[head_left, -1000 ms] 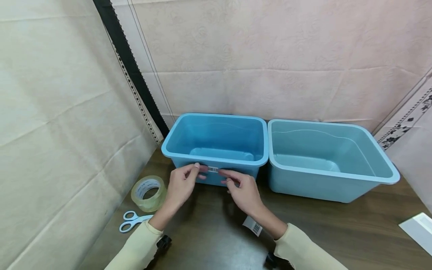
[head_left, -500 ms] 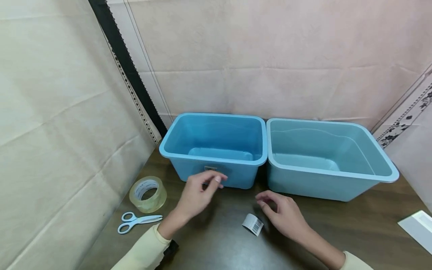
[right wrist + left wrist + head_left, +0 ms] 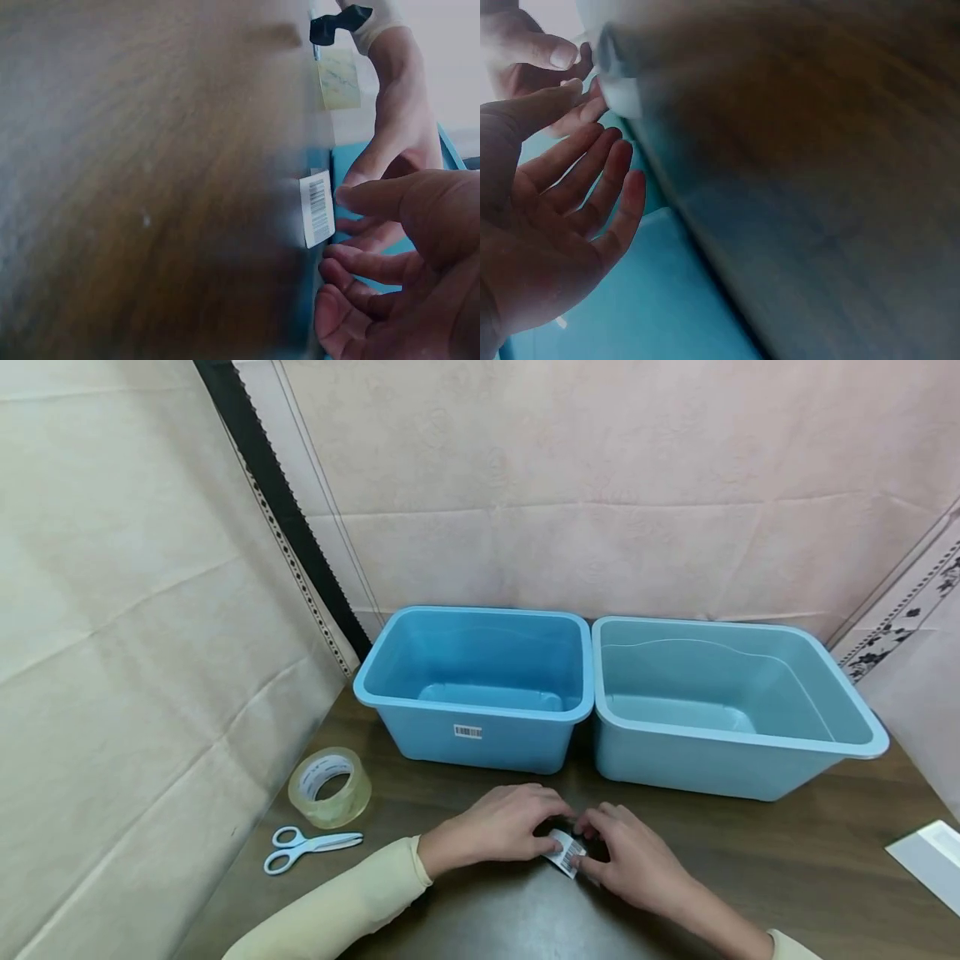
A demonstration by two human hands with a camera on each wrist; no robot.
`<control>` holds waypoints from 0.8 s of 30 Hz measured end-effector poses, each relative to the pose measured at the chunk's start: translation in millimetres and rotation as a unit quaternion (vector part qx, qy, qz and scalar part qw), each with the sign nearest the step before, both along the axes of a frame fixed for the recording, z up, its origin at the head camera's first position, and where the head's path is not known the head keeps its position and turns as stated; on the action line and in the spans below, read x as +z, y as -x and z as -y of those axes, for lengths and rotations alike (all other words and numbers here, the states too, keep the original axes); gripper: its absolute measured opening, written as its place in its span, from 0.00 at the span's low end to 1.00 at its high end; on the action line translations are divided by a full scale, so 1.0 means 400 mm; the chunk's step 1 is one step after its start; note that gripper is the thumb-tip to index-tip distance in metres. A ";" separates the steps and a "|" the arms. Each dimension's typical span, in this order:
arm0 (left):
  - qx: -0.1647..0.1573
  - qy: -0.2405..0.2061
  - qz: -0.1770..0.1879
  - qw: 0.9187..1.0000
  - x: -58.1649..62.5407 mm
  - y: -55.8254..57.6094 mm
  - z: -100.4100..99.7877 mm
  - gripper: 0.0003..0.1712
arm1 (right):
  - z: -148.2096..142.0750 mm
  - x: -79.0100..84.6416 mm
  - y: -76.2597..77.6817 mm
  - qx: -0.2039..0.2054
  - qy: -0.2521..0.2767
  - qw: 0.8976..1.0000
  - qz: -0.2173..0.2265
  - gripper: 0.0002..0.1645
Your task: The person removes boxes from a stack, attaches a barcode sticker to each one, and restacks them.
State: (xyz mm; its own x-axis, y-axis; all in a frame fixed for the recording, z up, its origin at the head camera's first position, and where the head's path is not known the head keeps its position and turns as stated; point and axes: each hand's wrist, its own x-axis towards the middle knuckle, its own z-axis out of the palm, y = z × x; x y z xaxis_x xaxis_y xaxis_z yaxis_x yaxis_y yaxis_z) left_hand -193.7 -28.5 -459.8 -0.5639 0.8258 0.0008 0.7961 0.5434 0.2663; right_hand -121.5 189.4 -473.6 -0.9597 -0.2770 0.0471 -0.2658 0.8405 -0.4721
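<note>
A small white barcode label (image 3: 565, 853) lies curled on the wooden table between my two hands. My left hand (image 3: 506, 822) touches its left edge with the thumb, the fingers arched beyond. From the right, my right hand (image 3: 630, 860) reaches the label with its thumb, fingers bent. In the left wrist view my left fingers (image 3: 604, 195) are loosely spread, apart from the thumb. The right wrist view shows my right thumb tip (image 3: 349, 195) at the label's edge, apart from the fingers. Another barcode label (image 3: 468, 732) sits flat on the front of the blue bin (image 3: 420, 739).
A paler teal bin (image 3: 675, 764) stands right of the blue bin, rims nearly touching. On the left are a roll of clear tape (image 3: 348, 802) and light blue scissors (image 3: 300, 845). A white flat item (image 3: 930, 864) lies at the right edge. Cloth walls (image 3: 600, 485) enclose the table.
Both hands have left the barcode label on the blue bin's front and come down to the curled label on the table. The label on the bin is now uncovered.
</note>
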 end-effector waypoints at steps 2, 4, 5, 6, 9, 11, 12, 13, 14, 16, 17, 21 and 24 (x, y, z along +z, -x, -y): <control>0.001 0.014 -0.009 1.000 -0.008 0.002 -0.005 0.23 | 0.004 -0.005 -0.001 0.003 -0.002 1.000 0.000 0.16; 0.002 0.023 -0.010 1.000 -0.013 0.004 -0.008 0.22 | 0.008 -0.010 0.000 0.003 -0.002 1.000 0.000 0.16; 0.003 0.025 -0.010 1.000 -0.014 0.005 -0.008 0.22 | 0.010 -0.013 0.001 0.004 -0.001 1.000 -0.001 0.16; 0.005 0.028 -0.007 1.000 -0.016 0.005 -0.009 0.21 | 0.011 -0.015 0.001 0.004 0.001 1.000 -0.002 0.16; 0.009 0.031 -0.005 0.999 -0.018 0.007 -0.007 0.19 | 0.014 -0.021 0.005 0.003 0.002 1.000 -0.005 0.15; 0.011 0.030 -0.003 0.999 -0.019 0.007 -0.008 0.17 | 0.016 -0.023 0.007 0.000 0.002 1.000 -0.003 0.15; 0.011 0.030 -0.002 0.999 -0.019 0.007 -0.008 0.16 | 0.016 -0.024 0.008 -0.002 0.002 1.000 0.000 0.15; 0.010 0.031 -0.001 0.999 -0.019 0.007 -0.008 0.15 | 0.017 -0.025 0.008 -0.004 0.001 1.000 0.004 0.15; 0.009 0.031 0.001 0.999 -0.019 0.007 -0.009 0.14 | 0.017 -0.025 0.009 -0.006 0.001 1.000 0.008 0.15; 0.005 0.035 0.006 0.999 -0.019 0.006 -0.010 0.13 | 0.018 -0.025 0.010 -0.009 0.000 1.000 0.018 0.16; 0.004 0.038 0.006 0.999 -0.019 0.006 -0.011 0.12 | 0.018 -0.025 0.011 -0.010 0.000 1.000 0.023 0.16; 0.006 0.043 0.027 0.999 -0.022 0.006 -0.014 0.11 | 0.015 -0.027 0.012 -0.009 0.005 0.999 0.033 0.18; 0.014 0.028 0.055 0.998 -0.025 0.007 -0.013 0.12 | 0.009 -0.031 0.011 0.004 0.029 0.999 0.033 0.18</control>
